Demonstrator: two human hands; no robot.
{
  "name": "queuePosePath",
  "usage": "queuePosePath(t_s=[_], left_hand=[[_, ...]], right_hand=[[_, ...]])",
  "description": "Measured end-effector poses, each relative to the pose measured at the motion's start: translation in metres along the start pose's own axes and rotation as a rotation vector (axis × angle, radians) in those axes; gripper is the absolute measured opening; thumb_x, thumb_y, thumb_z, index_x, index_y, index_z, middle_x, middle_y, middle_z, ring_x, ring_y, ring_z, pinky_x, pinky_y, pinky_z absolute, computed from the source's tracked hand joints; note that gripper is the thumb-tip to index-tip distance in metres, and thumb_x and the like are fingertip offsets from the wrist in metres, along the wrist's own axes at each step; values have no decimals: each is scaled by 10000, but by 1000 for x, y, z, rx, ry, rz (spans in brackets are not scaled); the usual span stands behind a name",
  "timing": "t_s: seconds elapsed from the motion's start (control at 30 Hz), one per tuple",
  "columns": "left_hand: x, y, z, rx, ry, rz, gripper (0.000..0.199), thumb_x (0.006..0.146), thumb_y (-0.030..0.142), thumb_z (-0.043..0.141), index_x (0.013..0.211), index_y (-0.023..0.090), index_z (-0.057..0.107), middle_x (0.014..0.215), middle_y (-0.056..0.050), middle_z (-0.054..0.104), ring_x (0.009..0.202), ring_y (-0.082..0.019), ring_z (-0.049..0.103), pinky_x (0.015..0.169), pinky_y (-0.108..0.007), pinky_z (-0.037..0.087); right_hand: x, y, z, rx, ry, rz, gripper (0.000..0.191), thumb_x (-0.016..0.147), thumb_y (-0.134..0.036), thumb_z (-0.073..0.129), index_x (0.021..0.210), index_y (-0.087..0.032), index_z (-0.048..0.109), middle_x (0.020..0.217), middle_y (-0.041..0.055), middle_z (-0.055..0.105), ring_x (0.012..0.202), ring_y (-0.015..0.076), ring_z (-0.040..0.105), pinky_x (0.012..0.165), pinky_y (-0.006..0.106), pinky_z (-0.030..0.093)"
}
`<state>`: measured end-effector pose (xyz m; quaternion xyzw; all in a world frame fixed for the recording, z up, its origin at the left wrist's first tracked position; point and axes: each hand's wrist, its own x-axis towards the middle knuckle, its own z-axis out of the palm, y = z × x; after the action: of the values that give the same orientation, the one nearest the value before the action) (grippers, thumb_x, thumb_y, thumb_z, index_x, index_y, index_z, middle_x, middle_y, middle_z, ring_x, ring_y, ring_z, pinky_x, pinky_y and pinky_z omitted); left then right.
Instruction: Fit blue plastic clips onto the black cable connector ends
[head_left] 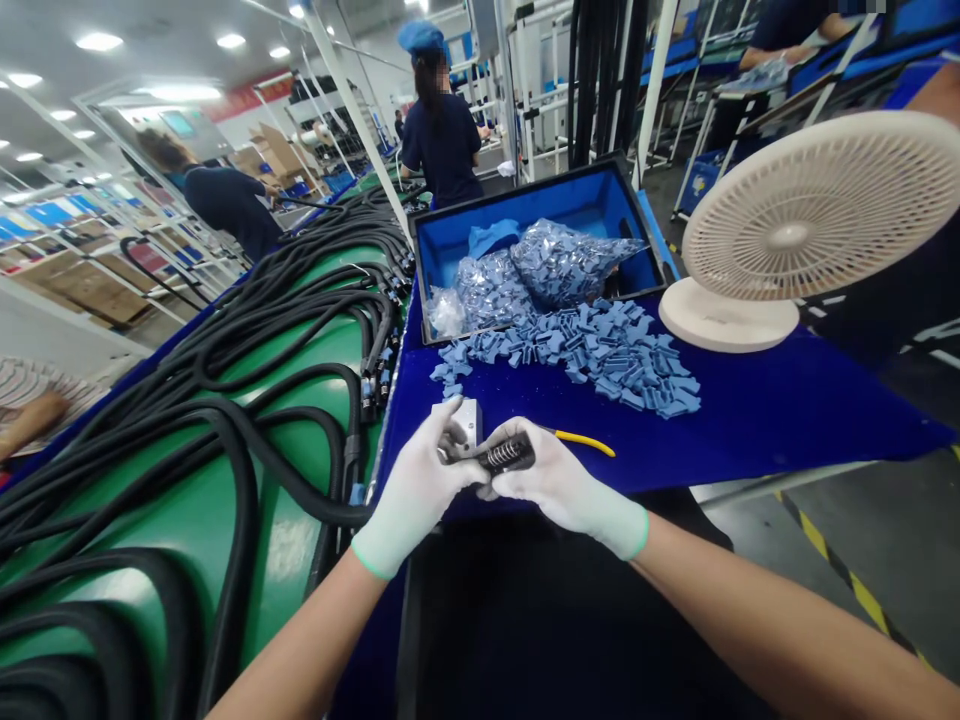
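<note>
Two gloved hands: left hand (pixel 412 492) and right hand (pixel 561 488) pinching one black ribbed part (pixel 508 453) above the blue worktop (pixel 787 430)

On your right, a cream desk fan (pixel 814 205) stands on a round base at the edge of the blue-covered bench (pixel 757 425). Ahead, an open blue-lined case (pixel 577 205) holds clear bags of blue pieces (pixel 566 262), with loose blue pieces (pixel 600 360) heaped in front. To your left, black cables (pixel 217 420) lie coiled on a green belt (pixel 180 520), and a co-worker (pixel 442 150) stands far beyond.
</note>
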<state>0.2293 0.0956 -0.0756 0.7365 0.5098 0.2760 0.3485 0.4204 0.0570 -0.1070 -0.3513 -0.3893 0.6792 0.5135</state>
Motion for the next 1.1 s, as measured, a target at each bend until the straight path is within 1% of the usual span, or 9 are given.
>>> queuePosePath(t_s=[0.1,0.2,0.3,0.37,0.4,0.47,0.77,0.93,1.1], left_hand=[[-24,0,6,75,159,-32,288,800,377,796,1039,223,747,929,-40,669,834,-217,611,813,-332,507],[-41,-13,6,-499,62,-242,309,906,490,660,930,192,740,869,-83,679,745,-229,613,694,-347,535],[-37,-29,-7,-1219,266,-317,205,919,329,663,1058,180,686,922,-70,652,751,-171,619,690,-298,568],[-27,-34,-20,-1359,390,-265,180,897,162,683,1075,170,659,873,-22,593,676,-89,556,650,-212,533],[-21,-34,-27,-1323,402,-232,190,897,127,687,1080,161,653,825,-1,552,621,-64,502,602,-184,499],[-9,-31,-37,-1139,384,-163,195,919,171,706,1104,148,650,730,32,467,545,-52,406,517,-176,429],[61,-22,-47,-715,344,146,259,852,276,757,1062,163,657,549,73,423,431,-74,358,456,-219,346],[76,-38,-36,-643,322,115,272,834,293,746,1048,162,639,530,74,455,419,-92,389,450,-234,357],[76,-40,-34,-497,264,80,293,866,319,707,1097,152,638,548,58,508,470,-124,471,512,-262,406]], right_hand=[[-5,9,7,102,92,-165,409,703,-120,753,1076,-205,607,1079,52,716,960,229,706,899,411,584],[-10,16,11,9,36,-254,484,755,-188,776,1200,-231,590,1218,66,699,1036,246,704,900,397,582],[9,4,-4,-576,-368,-226,519,729,-208,831,1213,-241,648,1232,41,702,1085,233,691,936,329,559],[40,-14,-28,-1154,-246,-229,345,818,-196,751,1155,-230,690,1216,50,699,1110,216,674,984,301,520],[59,-23,-42,-1454,92,-169,275,884,-235,692,1159,-225,686,1212,70,692,1127,227,664,1005,324,507],[95,-40,-71,-1609,356,-81,311,945,-264,606,1208,-104,654,1267,230,629,1198,358,623,1016,480,489],[133,-41,-110,-1716,528,-18,297,957,-230,518,1190,-79,624,1059,241,701,1047,381,693,922,477,509],[120,-46,-104,-1633,411,-197,369,963,-236,544,1311,-153,635,1247,155,717,1168,292,667,1042,378,473],[105,-45,-55,-1144,8,-242,333,855,-253,675,1165,-169,765,1108,63,777,989,235,712,928,307,521]])
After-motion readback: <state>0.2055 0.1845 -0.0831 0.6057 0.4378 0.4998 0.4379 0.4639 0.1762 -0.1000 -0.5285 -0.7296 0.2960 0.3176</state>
